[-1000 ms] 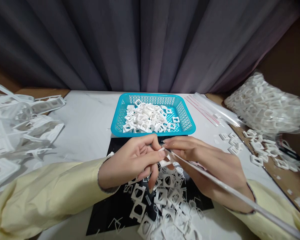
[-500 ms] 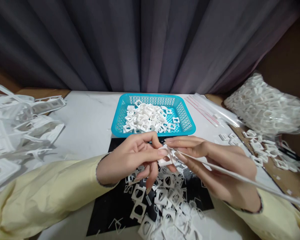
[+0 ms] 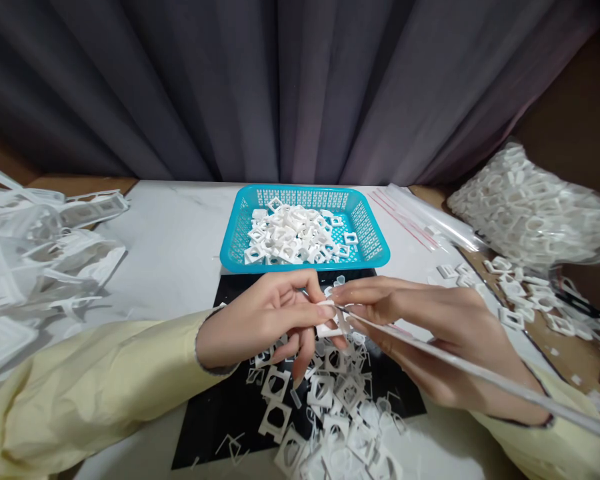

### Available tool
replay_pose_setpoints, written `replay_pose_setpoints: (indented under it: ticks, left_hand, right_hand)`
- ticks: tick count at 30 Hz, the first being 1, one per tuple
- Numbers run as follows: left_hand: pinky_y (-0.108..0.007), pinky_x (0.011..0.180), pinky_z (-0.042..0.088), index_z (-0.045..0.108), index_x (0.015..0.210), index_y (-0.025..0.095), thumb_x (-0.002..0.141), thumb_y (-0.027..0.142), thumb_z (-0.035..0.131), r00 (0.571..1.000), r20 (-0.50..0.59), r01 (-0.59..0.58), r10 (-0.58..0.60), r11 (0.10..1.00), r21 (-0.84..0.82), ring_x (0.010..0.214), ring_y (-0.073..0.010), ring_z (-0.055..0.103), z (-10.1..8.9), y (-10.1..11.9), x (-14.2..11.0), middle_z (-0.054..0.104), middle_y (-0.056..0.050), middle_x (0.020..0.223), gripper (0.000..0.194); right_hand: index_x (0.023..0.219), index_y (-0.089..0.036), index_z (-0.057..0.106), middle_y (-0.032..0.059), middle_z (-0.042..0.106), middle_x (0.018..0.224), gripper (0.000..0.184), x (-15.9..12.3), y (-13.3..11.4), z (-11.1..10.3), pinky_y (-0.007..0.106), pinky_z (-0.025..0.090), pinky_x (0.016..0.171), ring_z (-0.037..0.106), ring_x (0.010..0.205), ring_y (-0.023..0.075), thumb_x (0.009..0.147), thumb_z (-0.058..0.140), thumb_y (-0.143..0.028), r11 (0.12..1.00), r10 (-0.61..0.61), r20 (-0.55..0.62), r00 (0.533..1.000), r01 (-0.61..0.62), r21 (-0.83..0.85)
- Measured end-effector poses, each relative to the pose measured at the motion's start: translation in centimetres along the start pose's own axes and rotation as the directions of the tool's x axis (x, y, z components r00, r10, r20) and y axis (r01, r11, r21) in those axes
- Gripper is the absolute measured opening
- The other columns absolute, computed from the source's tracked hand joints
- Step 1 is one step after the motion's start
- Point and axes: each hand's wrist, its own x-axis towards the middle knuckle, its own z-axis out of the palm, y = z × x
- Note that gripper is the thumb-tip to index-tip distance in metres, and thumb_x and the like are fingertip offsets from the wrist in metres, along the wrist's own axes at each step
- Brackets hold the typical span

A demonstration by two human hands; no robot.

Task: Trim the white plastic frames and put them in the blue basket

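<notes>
My left hand (image 3: 267, 317) pinches a small white plastic frame (image 3: 326, 328) between thumb and forefinger, the other fingers curled below it. My right hand (image 3: 440, 340) grips a long, thin white tool (image 3: 430, 347) that runs off to the lower right. Its narrow dark tip meets the frame near my left thumb; the exact contact is hard to make out. Beneath both hands, a heap of white plastic frames and thin scraps (image 3: 335, 427) covers part of a black mat (image 3: 205, 413). Just beyond the hands stands a blue basket (image 3: 386, 257) holding many similar white pieces (image 3: 290, 230).
Larger white plastic parts (image 3: 80, 267) are piled at the left. On the right lie clear zip bags (image 3: 425, 217), a full plastic bag of white pieces (image 3: 530, 207) and loose frames (image 3: 513, 287). A grey curtain (image 3: 300, 93) hangs behind the table.
My right hand has shifted slightly right and down, and the tool's dark tip now shows at the frame. My left hand keeps its pinch on the frame, almost in place.
</notes>
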Motion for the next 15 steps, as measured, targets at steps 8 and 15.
replay_pose_setpoints:
  ticks: [8,15]
  left_hand:
    - [-0.013,0.031,0.022,0.044,0.071,0.016,0.089,0.018,0.051,1.0,-0.023,0.008,-0.006,0.996,0.084,0.03,-0.0021,0.049,0.4,0.3,-0.1,0.073,-0.003,0.066,0.019]
    - [-0.011,0.031,0.024,0.045,0.072,0.015,0.088,0.022,0.051,0.998,-0.001,0.062,-0.062,0.998,0.009,0.03,-0.002,0.049,-0.3,1.1,-0.1,0.074,-0.012,0.075,0.019]
  right_hand:
    - [0.093,-0.018,0.059,0.0063,0.069,0.096,0.021,-0.5,0.0,0.5,0.018,0.052,0.082,0.064,0.096,0.0114,0.083,0.051,-0.001,0.996,0.045,0.036,0.998,-0.042,-0.082]
    - [0.102,-0.02,0.058,0.005,0.069,0.101,0.025,-0.5,0.2,1.3,0.022,0.053,0.082,0.065,0.098,0.0136,0.085,0.05,-0.004,0.994,0.082,-0.066,0.994,-0.086,-0.063]
